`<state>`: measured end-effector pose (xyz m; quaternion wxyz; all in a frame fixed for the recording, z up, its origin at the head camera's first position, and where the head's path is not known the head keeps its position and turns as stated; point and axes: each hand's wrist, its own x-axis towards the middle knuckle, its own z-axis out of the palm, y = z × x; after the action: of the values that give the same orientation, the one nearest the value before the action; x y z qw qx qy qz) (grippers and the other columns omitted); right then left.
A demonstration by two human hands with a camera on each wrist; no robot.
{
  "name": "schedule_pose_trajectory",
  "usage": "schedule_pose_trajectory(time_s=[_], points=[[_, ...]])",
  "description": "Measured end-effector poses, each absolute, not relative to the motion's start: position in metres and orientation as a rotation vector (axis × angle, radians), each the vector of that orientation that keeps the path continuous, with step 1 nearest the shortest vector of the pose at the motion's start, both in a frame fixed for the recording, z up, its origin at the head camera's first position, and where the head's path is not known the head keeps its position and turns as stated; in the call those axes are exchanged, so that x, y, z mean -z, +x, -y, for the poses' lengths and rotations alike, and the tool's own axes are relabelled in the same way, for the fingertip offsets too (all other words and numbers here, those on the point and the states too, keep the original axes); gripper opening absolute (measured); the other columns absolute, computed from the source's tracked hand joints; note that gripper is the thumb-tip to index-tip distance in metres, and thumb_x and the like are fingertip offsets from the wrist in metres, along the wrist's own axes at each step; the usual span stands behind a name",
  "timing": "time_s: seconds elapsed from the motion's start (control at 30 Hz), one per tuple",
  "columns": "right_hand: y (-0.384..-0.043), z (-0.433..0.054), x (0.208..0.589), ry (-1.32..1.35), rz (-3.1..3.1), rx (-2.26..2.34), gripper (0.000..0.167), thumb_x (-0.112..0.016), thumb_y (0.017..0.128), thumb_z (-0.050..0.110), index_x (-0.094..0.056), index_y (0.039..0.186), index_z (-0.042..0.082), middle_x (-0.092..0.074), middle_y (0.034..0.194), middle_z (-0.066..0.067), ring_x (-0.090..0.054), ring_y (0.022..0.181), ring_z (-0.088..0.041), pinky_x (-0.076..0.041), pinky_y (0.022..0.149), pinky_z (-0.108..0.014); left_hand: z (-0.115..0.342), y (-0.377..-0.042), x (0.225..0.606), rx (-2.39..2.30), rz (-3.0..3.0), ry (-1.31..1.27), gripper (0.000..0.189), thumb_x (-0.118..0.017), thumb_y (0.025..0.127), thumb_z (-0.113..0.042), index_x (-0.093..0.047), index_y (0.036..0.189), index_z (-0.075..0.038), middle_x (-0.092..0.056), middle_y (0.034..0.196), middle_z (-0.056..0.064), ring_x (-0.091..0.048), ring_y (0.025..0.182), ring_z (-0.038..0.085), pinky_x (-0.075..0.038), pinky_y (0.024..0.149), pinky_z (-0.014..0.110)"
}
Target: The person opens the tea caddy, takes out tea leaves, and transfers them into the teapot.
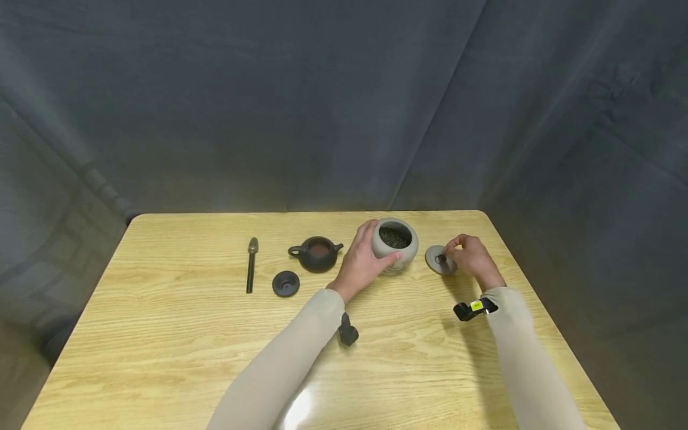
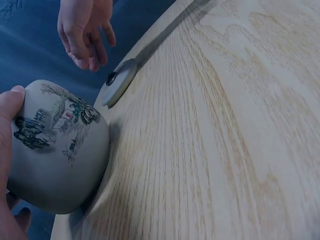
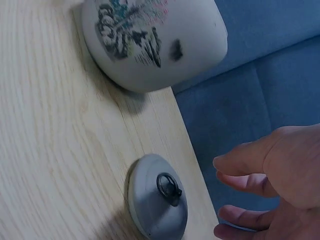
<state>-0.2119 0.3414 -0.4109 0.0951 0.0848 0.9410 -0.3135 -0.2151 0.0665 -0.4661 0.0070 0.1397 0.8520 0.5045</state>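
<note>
A grey ceramic jar (image 1: 407, 255) with a painted landscape stands uncovered on the table, dark tea leaves (image 1: 394, 238) inside it. My left hand (image 1: 361, 261) grips its left side, the thumb across the near wall and the fingers round the far side. To the right of the jar lies its grey lid (image 1: 433, 263), a dark ring handle on top. Beside and above this lid is my right hand (image 1: 474, 263); the right wrist view shows its loosely bent fingers (image 3: 245, 217) apart from the ring and holding nothing.
Left of the jar sits a dark teapot (image 1: 318, 263) without its lid. The small round teapot lid (image 1: 286, 283) lies in front of it. Further left is a dark-handled scoop (image 1: 251, 266). A grey curtain (image 1: 301, 107) hangs behind the wooden table (image 1: 177, 334).
</note>
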Motion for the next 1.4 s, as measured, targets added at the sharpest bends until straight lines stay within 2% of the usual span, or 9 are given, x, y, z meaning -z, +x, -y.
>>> schedule_pose_trajectory(time_s=[0.13, 0.3, 0.53, 0.67, 0.73, 0.83, 1.03, 1.27, 1.4], points=[[-0.205, -0.333, 0.41, 0.231, -2.774, 0.951, 0.029, -0.051, 0.109, 0.019, -0.06, 0.121, -0.005, -0.057, 0.136, -0.03, -0.051, 0.11, -0.038, -0.042, 0.081, -0.038, -0.067, -0.214, 0.464, -1.554, -2.674, 0.441, 0.098, -0.077, 0.095, -0.055, -0.025, 0.17, -0.021, -0.026, 0.177, 0.0, -0.044, 0.156, 0.029, -0.05, 0.118, 0.049], [-0.198, -0.318, 0.407, 0.173, -2.797, 1.006, 0.026, -0.054, 0.108, 0.017, -0.062, 0.118, -0.006, -0.057, 0.14, -0.031, -0.052, 0.12, -0.04, -0.045, 0.091, -0.045, -0.066, -0.213, 0.461, -1.529, -2.698, 0.458, 0.098, -0.076, 0.095, -0.056, -0.025, 0.171, -0.02, -0.026, 0.177, 0.002, -0.041, 0.159, 0.03, -0.048, 0.12, 0.05], [-0.188, -0.299, 0.402, 0.105, -2.837, 1.06, 0.027, -0.056, 0.108, 0.019, -0.062, 0.12, -0.004, -0.043, 0.15, -0.035, -0.049, 0.129, -0.047, -0.043, 0.105, -0.061, -0.065, -0.213, 0.455, -1.466, -2.724, 0.478, 0.098, -0.075, 0.097, -0.054, -0.026, 0.17, -0.013, -0.027, 0.177, 0.006, -0.039, 0.159, 0.029, -0.045, 0.124, 0.047], [-0.184, -0.289, 0.398, 0.057, -2.854, 1.108, 0.03, -0.057, 0.108, 0.022, -0.063, 0.123, -0.004, -0.043, 0.153, -0.034, -0.05, 0.131, -0.047, -0.043, 0.108, -0.062, -0.063, -0.21, 0.451, -1.423, -2.755, 0.516, 0.095, -0.074, 0.098, -0.052, -0.027, 0.169, -0.009, -0.03, 0.175, 0.01, -0.041, 0.158, 0.03, -0.046, 0.123, 0.047], [-0.182, -0.284, 0.397, 0.044, -2.852, 1.131, 0.033, -0.057, 0.109, 0.023, -0.061, 0.128, -0.004, -0.041, 0.156, -0.033, -0.052, 0.128, -0.046, -0.045, 0.105, -0.06, -0.061, -0.207, 0.45, -1.403, -2.776, 0.537, 0.093, -0.073, 0.099, -0.052, -0.028, 0.169, -0.009, -0.03, 0.175, 0.01, -0.04, 0.158, 0.03, -0.046, 0.123, 0.047], [-0.18, -0.277, 0.395, 0.039, -2.857, 1.158, 0.04, -0.06, 0.109, 0.025, -0.057, 0.137, -0.004, -0.039, 0.159, -0.033, -0.05, 0.135, -0.048, -0.045, 0.108, -0.062, -0.055, -0.201, 0.449, -1.389, -2.796, 0.582, 0.092, -0.073, 0.1, -0.05, -0.028, 0.169, -0.01, -0.032, 0.174, 0.01, -0.04, 0.158, 0.028, -0.045, 0.124, 0.047], [-0.18, -0.266, 0.395, -0.005, -2.87, 1.224, 0.06, -0.066, 0.106, 0.029, -0.047, 0.151, -0.004, -0.038, 0.162, -0.031, -0.037, 0.153, -0.05, -0.036, 0.121, -0.069, -0.038, -0.183, 0.445, -1.399, -2.782, 0.627, 0.09, -0.073, 0.1, -0.05, -0.029, 0.169, -0.011, -0.032, 0.174, 0.006, -0.042, 0.157, 0.026, -0.045, 0.124, 0.046], [-0.18, -0.257, 0.402, -0.034, -2.869, 1.218, 0.084, -0.071, 0.102, 0.042, -0.034, 0.163, 0.0, -0.033, 0.167, -0.031, -0.045, 0.143, -0.05, -0.042, 0.116, -0.067, -0.01, -0.164, 0.438, -1.433, -2.815, 0.566, 0.084, -0.074, 0.099, -0.051, -0.037, 0.166, -0.016, -0.038, 0.171, 0.002, -0.041, 0.159, 0.026, -0.041, 0.126, 0.05], [-0.181, -0.254, 0.406, -0.084, -2.875, 1.219, 0.089, -0.076, 0.1, 0.04, -0.032, 0.163, -0.005, -0.031, 0.165, -0.033, -0.038, 0.152, -0.052, -0.036, 0.123, -0.068, 0.011, -0.154, 0.438, -1.471, -2.849, 0.531, 0.073, -0.074, 0.1, -0.049, -0.046, 0.16, -0.018, -0.046, 0.165, 0.001, -0.045, 0.155, 0.025, -0.045, 0.123, 0.051]])
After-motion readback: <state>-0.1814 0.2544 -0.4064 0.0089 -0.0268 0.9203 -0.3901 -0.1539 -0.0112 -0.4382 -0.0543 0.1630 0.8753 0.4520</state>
